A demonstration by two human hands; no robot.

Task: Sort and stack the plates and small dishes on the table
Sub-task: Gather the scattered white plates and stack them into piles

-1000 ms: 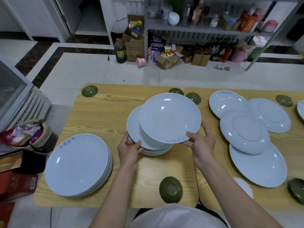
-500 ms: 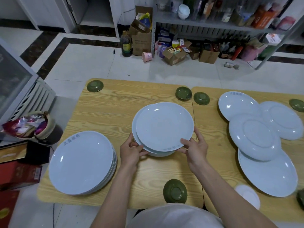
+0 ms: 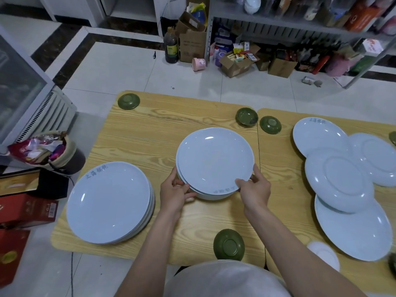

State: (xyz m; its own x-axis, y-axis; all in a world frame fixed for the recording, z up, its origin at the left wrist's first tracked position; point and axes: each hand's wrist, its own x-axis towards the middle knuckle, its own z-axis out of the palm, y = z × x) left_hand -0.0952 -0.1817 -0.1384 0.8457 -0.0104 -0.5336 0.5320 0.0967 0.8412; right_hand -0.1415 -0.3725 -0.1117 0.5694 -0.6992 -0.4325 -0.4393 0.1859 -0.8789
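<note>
stacks [image 3: 109,202] 2 | loose plates [image 3: 338,181] 4 | green dishes [image 3: 228,247] 4 fully seen | left hand [image 3: 174,191], right hand [image 3: 255,189] fingers [image 3: 241,182] clamp centre stack [image 3: 214,159]

One wide-angle view, taken from the person's head, looks forward and steeply down. The wooden surface [image 3: 150,129] lies close below and fills the middle; the left hand [image 3: 174,192] and right hand [image 3: 255,191] reach in from the bottom edge. Floor [image 3: 120,69] and shelf [image 3: 278,20] lie farther off, along the top.
</note>
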